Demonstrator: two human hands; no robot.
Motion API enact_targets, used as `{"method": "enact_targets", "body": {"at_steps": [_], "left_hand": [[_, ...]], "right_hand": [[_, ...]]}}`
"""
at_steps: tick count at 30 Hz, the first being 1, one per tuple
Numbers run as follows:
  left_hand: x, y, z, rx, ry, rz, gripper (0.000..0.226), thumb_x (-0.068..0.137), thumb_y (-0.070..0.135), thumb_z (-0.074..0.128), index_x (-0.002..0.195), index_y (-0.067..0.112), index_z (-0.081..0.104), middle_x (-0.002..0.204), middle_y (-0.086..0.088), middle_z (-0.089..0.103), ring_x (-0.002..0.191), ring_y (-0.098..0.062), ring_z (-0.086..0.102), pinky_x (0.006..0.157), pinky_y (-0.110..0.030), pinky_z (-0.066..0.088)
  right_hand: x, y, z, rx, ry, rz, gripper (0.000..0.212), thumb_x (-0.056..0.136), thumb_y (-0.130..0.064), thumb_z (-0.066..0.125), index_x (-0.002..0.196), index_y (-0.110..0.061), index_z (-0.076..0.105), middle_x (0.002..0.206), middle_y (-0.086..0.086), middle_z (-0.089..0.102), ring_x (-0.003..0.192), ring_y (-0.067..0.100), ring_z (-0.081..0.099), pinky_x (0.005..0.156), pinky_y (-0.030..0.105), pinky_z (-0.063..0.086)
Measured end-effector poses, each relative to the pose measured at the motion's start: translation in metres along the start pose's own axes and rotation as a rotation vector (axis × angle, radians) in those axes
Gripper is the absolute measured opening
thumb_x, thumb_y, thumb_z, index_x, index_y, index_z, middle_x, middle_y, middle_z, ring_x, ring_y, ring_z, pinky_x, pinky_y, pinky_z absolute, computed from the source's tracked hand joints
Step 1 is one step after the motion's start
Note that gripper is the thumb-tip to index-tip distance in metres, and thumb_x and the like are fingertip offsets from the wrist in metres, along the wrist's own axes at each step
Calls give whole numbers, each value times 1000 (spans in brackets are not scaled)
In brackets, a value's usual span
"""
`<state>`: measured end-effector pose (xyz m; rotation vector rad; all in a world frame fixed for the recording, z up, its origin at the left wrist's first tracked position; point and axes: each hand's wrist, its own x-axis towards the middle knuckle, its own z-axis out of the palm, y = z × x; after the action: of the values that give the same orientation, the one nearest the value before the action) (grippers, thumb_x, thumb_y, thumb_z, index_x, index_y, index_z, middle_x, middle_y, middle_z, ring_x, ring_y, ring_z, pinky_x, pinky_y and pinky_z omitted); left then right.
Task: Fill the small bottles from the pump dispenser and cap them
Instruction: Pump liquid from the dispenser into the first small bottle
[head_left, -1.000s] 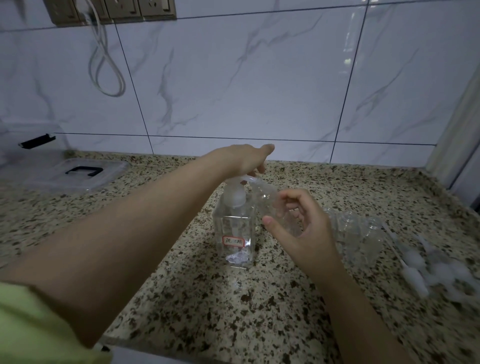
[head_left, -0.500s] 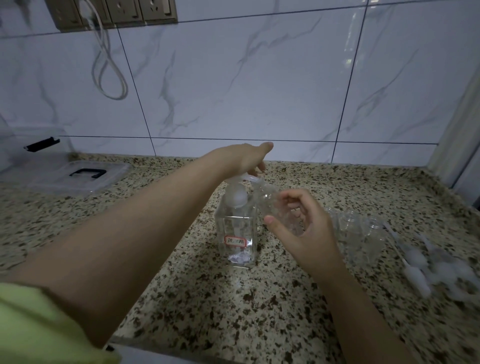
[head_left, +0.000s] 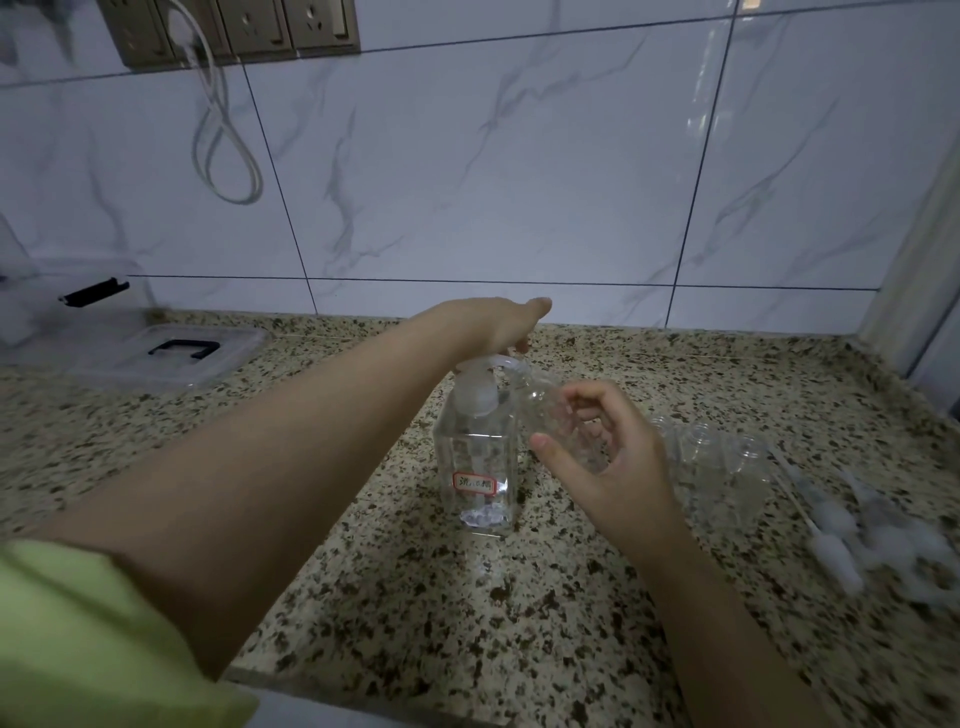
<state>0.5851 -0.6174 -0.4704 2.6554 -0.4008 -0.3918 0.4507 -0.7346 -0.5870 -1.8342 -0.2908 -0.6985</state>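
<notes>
Both arms outstretched: left hand (head_left: 498, 325) atop pump dispenser (head_left: 478, 447).

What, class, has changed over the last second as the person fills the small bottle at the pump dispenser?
Almost nothing. The left hand stays on the head of the pump dispenser, and the right hand still holds the small bottle tilted to the spout. The spare bottles on the counter have not moved.

- A speckled granite countertop (head_left: 467, 623) carries everything.
- The clear pump dispenser (head_left: 480, 467) stands upright on it.
- Right of the dispenser, a cluster of empty small bottles (head_left: 722, 467).
- Further right, white pump caps (head_left: 857, 530) lie loose.
- Far left of the dispenser, a clear lid (head_left: 171, 353) with a black handle.
</notes>
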Motion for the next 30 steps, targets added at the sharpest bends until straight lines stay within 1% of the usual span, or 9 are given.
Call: {"method": "enact_targets", "body": {"at_steps": [2,8,11,15,18,21,25,27,30], "left_hand": [[1,0,0,5,50,19,73,101,62,14,119,18,69,119,-5,68,120,-26,53,94,-38,35],[1,-3,-2,-22,33,25,74,100,63,12,116,18,70,122,-6,67,121,-26,53,94,-39,35],[1,-4,-2,-17,-6,13,73,103,58,11,119,16,69,128,-8,64,124,-29,52,94,-38,36],[0,0,0,16,4,15,70,104,54,12,122,15,67,128,-9,64,124,-28,52,94,-38,35],[-2,3,0,28,-10,16,71,104,55,12,123,15,67,133,-9,61,125,-30,50,97,-39,37],[-1,-1,0,-20,18,33,70,103,57,12,121,18,68,123,-6,67,121,-28,53,94,-39,35],[-7,4,-2,33,31,22,73,103,59,12,126,15,65,130,-8,63,126,-28,50,101,-39,35],[-9,8,-5,85,95,50,74,102,59,11,130,13,62,127,-9,65,122,-28,53,107,-40,37],[-10,7,-6,118,237,116,73,100,64,13,122,16,64,118,-7,65,112,-29,59,103,-46,43]], "right_hand": [[0,-1,0,1,7,-3,36,82,-25,80,103,-43,57,103,-23,64,100,4,63,89,31,56],[-1,-1,1,-9,8,-5,37,83,-23,81,103,-43,56,103,-24,62,99,2,61,89,26,54],[-2,1,2,-9,-4,-7,33,84,-24,79,105,-38,58,101,-20,63,100,4,61,89,26,54],[-1,1,1,2,13,-6,31,83,-24,79,108,-29,61,103,-17,65,101,2,62,87,16,52],[-1,0,1,-8,14,-3,32,83,-24,78,105,-37,59,102,-18,64,100,0,62,86,14,51],[-1,-1,2,-12,26,-15,31,83,-26,77,106,-37,58,102,-18,64,100,2,63,88,20,53],[-1,0,2,-8,31,-11,32,85,-21,79,107,-34,60,103,-18,65,100,2,63,88,22,53],[-1,1,3,-3,42,-9,31,85,-24,79,111,-28,62,105,-17,66,102,5,63,90,28,54],[-1,2,3,-14,45,-20,33,85,-26,78,114,-24,63,106,-15,67,102,7,63,92,32,55]]}}
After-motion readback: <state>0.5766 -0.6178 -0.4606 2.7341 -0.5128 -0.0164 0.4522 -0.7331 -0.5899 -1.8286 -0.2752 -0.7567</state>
